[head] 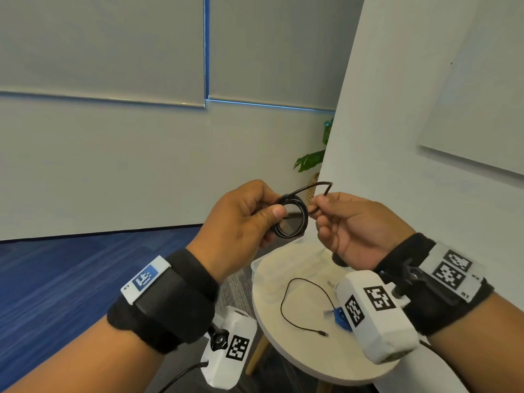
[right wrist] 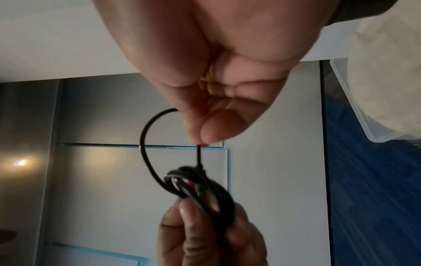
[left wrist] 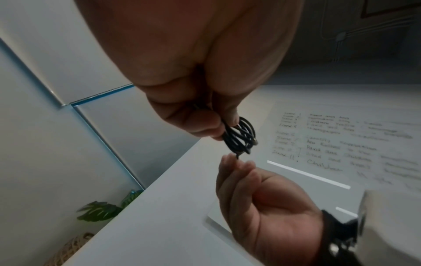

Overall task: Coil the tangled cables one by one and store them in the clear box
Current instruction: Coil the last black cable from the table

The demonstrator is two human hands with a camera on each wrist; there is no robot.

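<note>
Coiled cable (head: 290,216) was pinched at frame centre by the left hand (head: 241,222); its loose end was pinched by the right hand (head: 357,231), above the box (head: 256,269).

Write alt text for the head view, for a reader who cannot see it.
Two hands hold a black cable in the air: the left hand grips the coil, and the right hand pinches its loose end. Below, a thin black cable lies loose on a round table beside a clear box.
</note>
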